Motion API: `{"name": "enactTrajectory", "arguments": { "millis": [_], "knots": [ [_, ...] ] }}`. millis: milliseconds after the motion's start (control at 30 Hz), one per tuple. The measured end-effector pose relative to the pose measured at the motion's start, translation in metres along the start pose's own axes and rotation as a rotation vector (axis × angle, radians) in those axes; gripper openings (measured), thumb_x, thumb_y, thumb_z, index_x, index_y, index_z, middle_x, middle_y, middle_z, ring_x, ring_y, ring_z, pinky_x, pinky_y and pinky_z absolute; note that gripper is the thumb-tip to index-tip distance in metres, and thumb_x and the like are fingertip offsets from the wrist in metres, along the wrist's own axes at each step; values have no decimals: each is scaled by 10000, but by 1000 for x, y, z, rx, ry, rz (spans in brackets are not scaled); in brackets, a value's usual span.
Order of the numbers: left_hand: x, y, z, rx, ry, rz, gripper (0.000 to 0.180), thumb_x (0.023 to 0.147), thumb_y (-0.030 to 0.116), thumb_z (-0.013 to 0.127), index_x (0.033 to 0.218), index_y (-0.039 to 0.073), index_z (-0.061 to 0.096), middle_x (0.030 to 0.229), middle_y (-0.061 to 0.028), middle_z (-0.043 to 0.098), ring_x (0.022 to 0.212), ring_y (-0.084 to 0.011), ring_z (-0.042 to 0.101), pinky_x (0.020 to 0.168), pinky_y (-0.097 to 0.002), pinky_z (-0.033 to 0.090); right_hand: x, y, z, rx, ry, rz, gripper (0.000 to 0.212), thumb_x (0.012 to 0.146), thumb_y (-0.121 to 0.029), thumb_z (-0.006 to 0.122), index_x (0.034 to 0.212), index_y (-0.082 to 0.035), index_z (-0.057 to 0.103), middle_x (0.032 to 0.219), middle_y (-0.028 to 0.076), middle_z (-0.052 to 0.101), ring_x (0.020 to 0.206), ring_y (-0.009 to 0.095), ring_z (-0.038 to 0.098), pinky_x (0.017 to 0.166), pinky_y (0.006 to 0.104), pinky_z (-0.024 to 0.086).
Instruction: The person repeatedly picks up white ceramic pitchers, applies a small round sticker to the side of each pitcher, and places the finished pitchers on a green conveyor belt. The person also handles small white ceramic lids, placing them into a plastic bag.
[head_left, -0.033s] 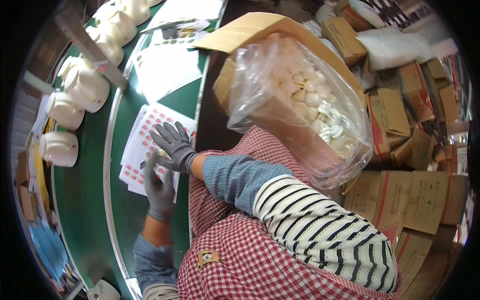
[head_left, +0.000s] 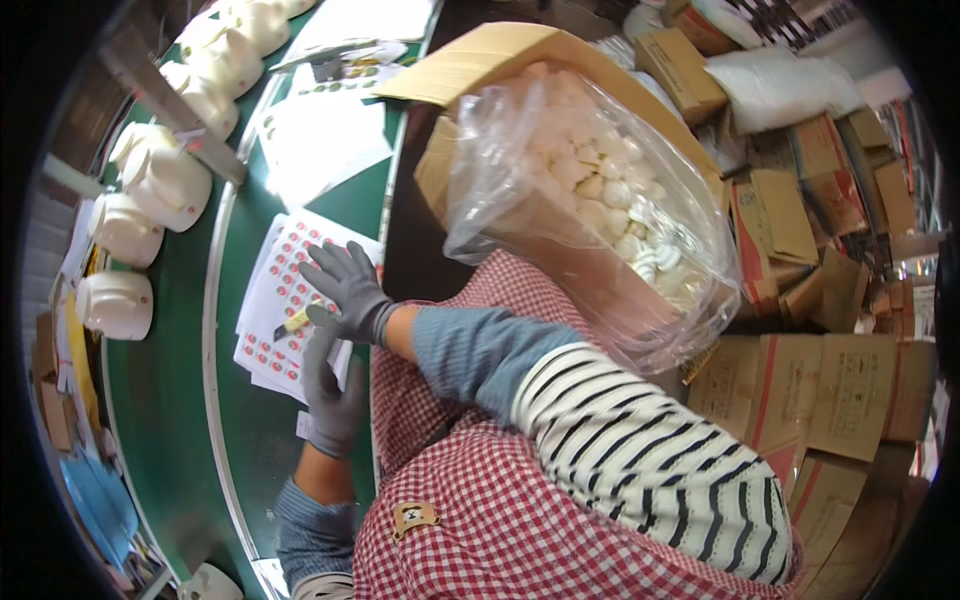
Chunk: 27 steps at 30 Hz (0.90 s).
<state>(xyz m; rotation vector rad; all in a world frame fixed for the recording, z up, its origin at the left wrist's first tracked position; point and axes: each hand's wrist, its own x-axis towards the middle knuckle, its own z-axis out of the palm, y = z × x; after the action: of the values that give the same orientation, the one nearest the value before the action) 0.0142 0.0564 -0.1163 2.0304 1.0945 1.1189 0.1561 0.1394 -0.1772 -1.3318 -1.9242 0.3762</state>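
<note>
A stack of white sticker sheets [head_left: 262, 297] with rows of small round red-and-white stickers lies on the green work surface. My right hand [head_left: 350, 290], in a grey glove, rests on the sheets with its fingers spread. A yellow utility knife [head_left: 296, 320] lies across the stickers, blade toward the lower left. Its other end is beside my right thumb and left fingertips; I cannot tell whether either touches it. My left hand [head_left: 333, 390], also gloved in grey, is over the sheets' near right edge, thumb apart from the fingers. A small white tag [head_left: 304, 425] is beside its wrist.
White rounded appliance housings [head_left: 115, 305] line the left side, behind a metal post [head_left: 170, 100]. More paper sheets [head_left: 325, 145] lie farther up the surface. To my right stands a plastic-lined carton [head_left: 500, 50] of white parts, with stacked cardboard boxes [head_left: 855, 385] beyond.
My left hand has drawn back, down and to the right, from the knife, which now shows more fully. My right hand stays spread on the sheets. The whole view has shifted slightly.
</note>
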Motion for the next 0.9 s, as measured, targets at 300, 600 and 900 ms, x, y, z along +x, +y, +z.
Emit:
{"name": "enactTrajectory", "arguments": {
  "millis": [300, 600, 900],
  "knots": [
    [-85, 30, 51, 145, -220, -80, 434, 768, 37, 652, 1197, 14, 588, 1229, -177, 603, 1174, -381, 548, 1034, -469, 422, -105, 216, -329, 27, 450, 551, 275, 871, -267, 684, 1089, -101, 716, 979, 86, 738, 884, 262, 697, 791, 353, 544],
    [-86, 44, 53, 276, -246, -170, 457, 771, 58, 647, 1224, 18, 595, 1228, -174, 603, 1190, -374, 535, 1046, -463, 412, -166, 311, -314, -99, -800, 997, 899, 769, -468, 723, 1511, -114, 359, 1275, 164, 617, 1061, 277, 608, 890, 382, 492],
    [-65, 50, 58, 315, -249, -137, 418, 757, 49, 638, 1172, 17, 602, 1178, -171, 618, 1140, -383, 561, 1000, -467, 437, -239, 427, -186, -289, -1114, 743, 915, 722, -492, 746, 1470, -90, 405, 1439, 190, 500, 1294, 341, 512, 1051, 419, 434]
  ]
}}
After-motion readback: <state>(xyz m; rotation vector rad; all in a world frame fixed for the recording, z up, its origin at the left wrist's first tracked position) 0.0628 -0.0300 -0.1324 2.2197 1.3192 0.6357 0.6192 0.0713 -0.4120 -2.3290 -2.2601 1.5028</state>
